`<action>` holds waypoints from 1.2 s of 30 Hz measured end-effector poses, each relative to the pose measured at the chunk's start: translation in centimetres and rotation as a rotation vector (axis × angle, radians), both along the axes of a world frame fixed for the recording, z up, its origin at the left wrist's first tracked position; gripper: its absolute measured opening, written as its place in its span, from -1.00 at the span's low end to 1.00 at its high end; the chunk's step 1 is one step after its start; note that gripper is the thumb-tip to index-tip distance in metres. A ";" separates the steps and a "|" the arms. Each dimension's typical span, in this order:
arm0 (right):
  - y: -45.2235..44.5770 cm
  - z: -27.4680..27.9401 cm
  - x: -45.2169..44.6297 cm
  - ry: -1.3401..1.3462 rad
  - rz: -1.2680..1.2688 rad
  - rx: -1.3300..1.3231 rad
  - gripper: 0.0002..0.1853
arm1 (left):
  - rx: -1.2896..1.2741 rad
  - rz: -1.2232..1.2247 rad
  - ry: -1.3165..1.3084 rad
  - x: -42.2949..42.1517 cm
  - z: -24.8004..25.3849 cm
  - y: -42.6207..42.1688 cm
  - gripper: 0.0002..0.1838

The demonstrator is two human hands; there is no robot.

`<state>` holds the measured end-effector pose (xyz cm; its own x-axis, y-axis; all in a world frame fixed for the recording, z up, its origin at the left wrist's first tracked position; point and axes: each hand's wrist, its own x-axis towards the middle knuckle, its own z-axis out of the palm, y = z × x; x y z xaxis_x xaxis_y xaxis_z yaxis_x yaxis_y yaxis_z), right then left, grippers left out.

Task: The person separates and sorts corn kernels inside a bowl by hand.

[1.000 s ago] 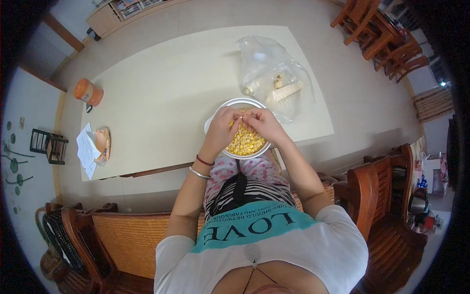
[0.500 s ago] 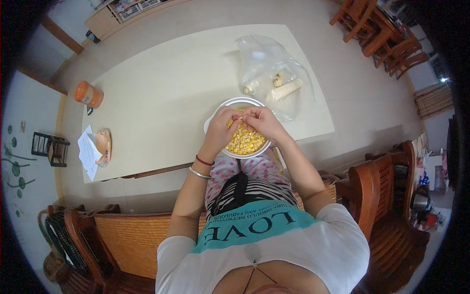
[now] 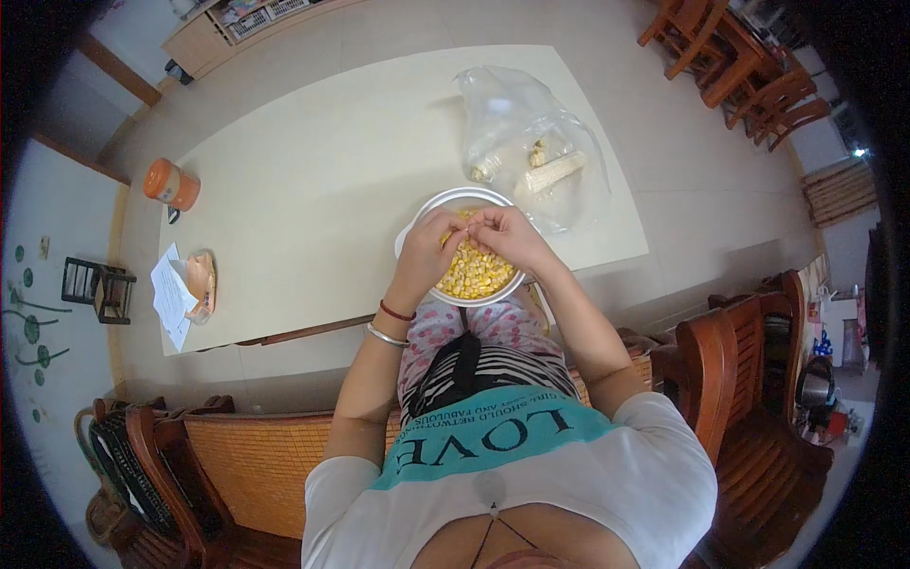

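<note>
Two hands, fingertips meeting over a round bowl (image 3: pixel 469 192). Left hand (image 3: pixel 427 248) and right hand (image 3: pixel 512 239) both curl inward, fingers bent, tips crowded against each other above the kernels (image 3: pixel 476 275). State of each grip: the fingers hide it and the tips are too small, so we cannot tell whether either is clamped on something or slightly apart.

Kernels: loose, yellow with paler ends, small and blunt, glossy, heaped inside the bowl below the hands. Bowl has a smooth, silvery, wide rim; we see it at the near edge of the tabletop (image 3: pixel 303 180), overlapping the patterned trousers (image 3: pixel 425 341). Whether it rests on lap or tabletop, we can't tell.

Just beyond the bowl, to the right, we have a bag (image 3: pixel 507 104): clear, thin, crumpled plastic. A pale cob (image 3: pixel 555 173), stubby cylinder, rough rows of pits, lies at the bag, with smaller cob pieces (image 3: pixel 485 170) near it.

Tabletop is flat, matte, cream. Far left on it: an orange jar (image 3: pixel 172 184), cylindrical, leaning in our view; nearer, white paper (image 3: pixel 172 299), flat and sharp-cornered, against an orange pack (image 3: pixel 201 280) with a shiny surface.

Left wrist wears a hard silver bangle (image 3: pixel 387 336) and a thin red band (image 3: pixel 397 311). Behind, a bench (image 3: pixel 265 465) of polished brown wood, woven tan mat.
</note>
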<state>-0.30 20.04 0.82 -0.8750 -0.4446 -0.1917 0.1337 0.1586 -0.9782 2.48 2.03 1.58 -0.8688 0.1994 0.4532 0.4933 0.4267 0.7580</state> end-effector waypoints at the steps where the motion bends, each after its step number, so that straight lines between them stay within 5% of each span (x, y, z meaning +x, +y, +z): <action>1: 0.0 -0.1 0.0 0.004 -0.002 -0.016 -0.89 | -0.003 0.002 -0.001 0.0 0.0 0.0 -0.88; 36: -0.1 0.5 0.1 -0.053 -0.035 -0.086 -0.90 | -0.004 0.003 -0.004 0.1 -0.1 0.1 -0.88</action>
